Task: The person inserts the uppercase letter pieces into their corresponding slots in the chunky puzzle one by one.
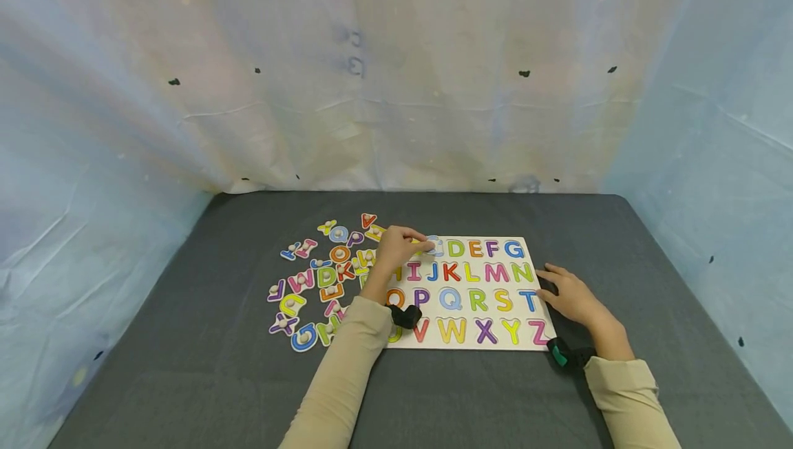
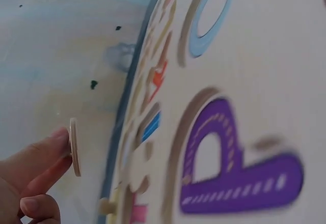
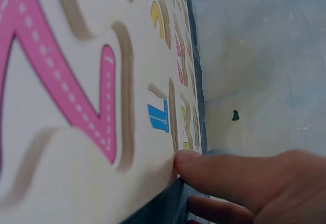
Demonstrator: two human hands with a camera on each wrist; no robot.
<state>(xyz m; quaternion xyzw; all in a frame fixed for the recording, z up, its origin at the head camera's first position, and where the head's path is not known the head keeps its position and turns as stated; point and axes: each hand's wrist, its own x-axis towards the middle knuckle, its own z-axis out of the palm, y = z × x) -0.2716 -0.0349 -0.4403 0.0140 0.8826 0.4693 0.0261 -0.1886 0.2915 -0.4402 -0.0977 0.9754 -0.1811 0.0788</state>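
One dark grey table (image 1: pixel 471 401) fills the lower half of the frame, a white letter board (image 1: pixel 458 314) right of centre. Loose knobbed letters (image 1: pixel 301 282) crowd left of the board; the left sleeve (image 1: pixel 341 373) runs close beside them and, I judge, could sweep some aside if swung outward. At the board's right edge, the right hand (image 1: pixel 573 294) has its fingers extended and thumb tip touching; too firm a push might slide the board. Near the board's upper left, the left hand (image 1: pixel 396 249) pinches a thin piece (image 2: pixel 75 147) between thumb and finger. Recesses in view from D to Z, such as the purple P recess (image 2: pixel 232 196), hold only printed letters. The piece hangs beside C, edge-on in the left wrist view, its letter unreadable; so light a fingertip hold could let it twist or drop.
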